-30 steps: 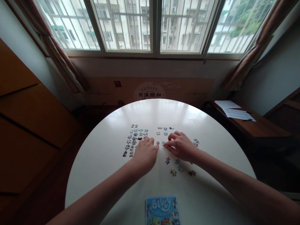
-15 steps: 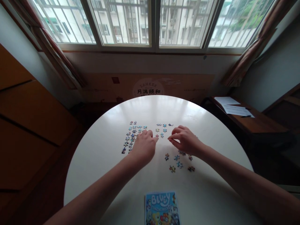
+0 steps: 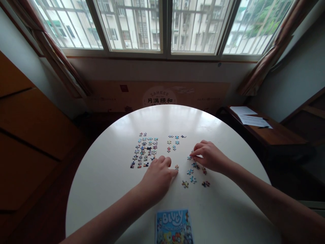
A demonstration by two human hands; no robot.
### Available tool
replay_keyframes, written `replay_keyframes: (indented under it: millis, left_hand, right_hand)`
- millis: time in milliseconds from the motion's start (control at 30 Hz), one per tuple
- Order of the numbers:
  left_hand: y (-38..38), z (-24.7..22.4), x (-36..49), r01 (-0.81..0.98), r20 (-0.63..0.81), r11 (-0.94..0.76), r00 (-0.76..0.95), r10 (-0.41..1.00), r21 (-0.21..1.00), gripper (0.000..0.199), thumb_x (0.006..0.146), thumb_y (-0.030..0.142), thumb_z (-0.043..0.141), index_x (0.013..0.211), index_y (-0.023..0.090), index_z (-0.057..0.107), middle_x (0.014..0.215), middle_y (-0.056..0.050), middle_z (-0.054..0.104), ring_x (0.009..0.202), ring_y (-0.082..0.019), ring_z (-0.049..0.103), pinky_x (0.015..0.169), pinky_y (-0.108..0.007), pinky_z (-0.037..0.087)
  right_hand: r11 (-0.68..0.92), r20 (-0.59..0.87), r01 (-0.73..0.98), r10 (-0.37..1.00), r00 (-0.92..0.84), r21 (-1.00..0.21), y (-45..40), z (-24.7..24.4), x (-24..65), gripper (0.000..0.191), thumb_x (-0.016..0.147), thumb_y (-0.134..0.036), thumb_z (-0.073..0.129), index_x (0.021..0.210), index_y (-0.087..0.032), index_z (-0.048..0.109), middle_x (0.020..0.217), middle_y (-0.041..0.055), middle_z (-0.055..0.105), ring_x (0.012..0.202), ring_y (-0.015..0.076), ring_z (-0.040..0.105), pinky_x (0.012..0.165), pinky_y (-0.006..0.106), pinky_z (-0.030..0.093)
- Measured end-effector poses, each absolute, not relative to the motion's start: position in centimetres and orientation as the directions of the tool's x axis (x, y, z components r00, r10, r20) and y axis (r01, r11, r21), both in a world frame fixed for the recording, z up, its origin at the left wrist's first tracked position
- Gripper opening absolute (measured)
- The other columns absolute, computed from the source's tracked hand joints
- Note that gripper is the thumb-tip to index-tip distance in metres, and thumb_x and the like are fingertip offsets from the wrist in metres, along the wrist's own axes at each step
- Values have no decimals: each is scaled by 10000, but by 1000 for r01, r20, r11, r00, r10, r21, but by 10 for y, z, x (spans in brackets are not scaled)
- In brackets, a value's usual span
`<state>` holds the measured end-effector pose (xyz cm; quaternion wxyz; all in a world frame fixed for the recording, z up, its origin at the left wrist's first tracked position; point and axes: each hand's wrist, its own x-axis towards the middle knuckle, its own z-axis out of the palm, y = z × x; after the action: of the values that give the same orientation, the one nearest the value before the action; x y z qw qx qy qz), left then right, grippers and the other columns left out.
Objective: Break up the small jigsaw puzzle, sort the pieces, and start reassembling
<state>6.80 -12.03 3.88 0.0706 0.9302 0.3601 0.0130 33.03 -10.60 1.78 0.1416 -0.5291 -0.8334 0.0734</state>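
Note:
My left hand (image 3: 160,175) is low over the white table, fingers curled, its thumb and fingertip at a small jigsaw puzzle piece (image 3: 176,166). The fingers of my right hand (image 3: 210,154) are pinched at the edge of a blue puzzle piece (image 3: 189,158). Just below that hand lie several loose pieces, among them a blue one (image 3: 193,179), a yellowish one (image 3: 185,184) and a dark one (image 3: 206,184). Left of my left hand, many pieces stand in rows, including a dark one (image 3: 132,164). A smaller group, with a red piece (image 3: 169,149), lies farther back.
A blue Bluey box or booklet (image 3: 174,227) lies at the near side of the round white table (image 3: 101,189). To the right, a wooden side table (image 3: 284,134) bears paper sheets (image 3: 255,121) and pens. Barred windows and a printed panel are behind.
My left hand has come nearer, from the red piece to another piece, leaving the red one in the far group. My right hand has shifted slightly right and nearer, to a blue piece.

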Motion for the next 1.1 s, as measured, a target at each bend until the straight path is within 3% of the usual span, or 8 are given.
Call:
replay_keyframes:
  millis: [200, 367, 500, 767, 933, 1100]
  left_hand:
    - [-107, 41, 68, 751, -35, -652, 658, 752, 99, 380, 907, 78, 515, 1106, 289, 762, 1043, -95, 640, 1017, -265, 532, 892, -424, 444]
    - [-97, 46, 70, 766, -15, -638, 641, 768, 74, 474, 879, 27, 492, 1155, 316, 746, 1134, -97, 644, 1059, -271, 531, 888, -422, 435]
    - [-96, 46, 77, 746, -58, -663, 665, 744, 54, 388, 927, 104, 505, 1152, 304, 750, 1205, -111, 636, 1110, -291, 521, 931, -453, 420]
    - [-56, 41, 123, 702, -17, -712, 712, 702, 30, 353, 964, 197, 472, 1142, 303, 758, 1164, -130, 626, 1087, -300, 498, 910, -441, 407]
    - [-26, 40, 133, 732, 11, -680, 680, 733, 43, 452, 916, 115, 458, 1192, 332, 743, 1110, -130, 614, 1020, -286, 510, 867, -419, 417]
    - [-21, 41, 131, 726, 45, -685, 684, 728, 57, 480, 894, 78, 478, 1178, 354, 750, 1078, -122, 612, 1001, -281, 507, 865, -404, 400]
  right_hand:
    - [402, 197, 897, 909, -367, -182, -98, 18, 322, 185, 880, -205, 673, 943, -314, 808, 941, 23, 737, 881, 203, 590, 786, 358, 368]
    - [428, 205, 885, 897, -391, -185, -96, 15, 322, 157, 878, -230, 686, 909, -324, 808, 933, 9, 734, 882, 190, 587, 805, 353, 362]
    - [387, 186, 908, 915, -357, -163, -85, 10, 329, 171, 893, -252, 671, 925, -342, 813, 935, 22, 733, 889, 207, 579, 801, 361, 363]
    - [251, 216, 929, 957, -196, -272, -41, 0, 344, 196, 910, -283, 635, 986, -301, 815, 974, 52, 745, 931, 218, 624, 861, 343, 458]
    - [220, 239, 919, 960, -145, -327, -32, -1, 361, 293, 955, -254, 521, 1064, -225, 791, 1027, 64, 752, 916, 194, 663, 869, 323, 506]
    - [278, 219, 908, 952, -216, -314, -30, 0, 364, 311, 901, -164, 557, 1062, -281, 795, 1057, 41, 745, 972, 195, 637, 903, 329, 492]
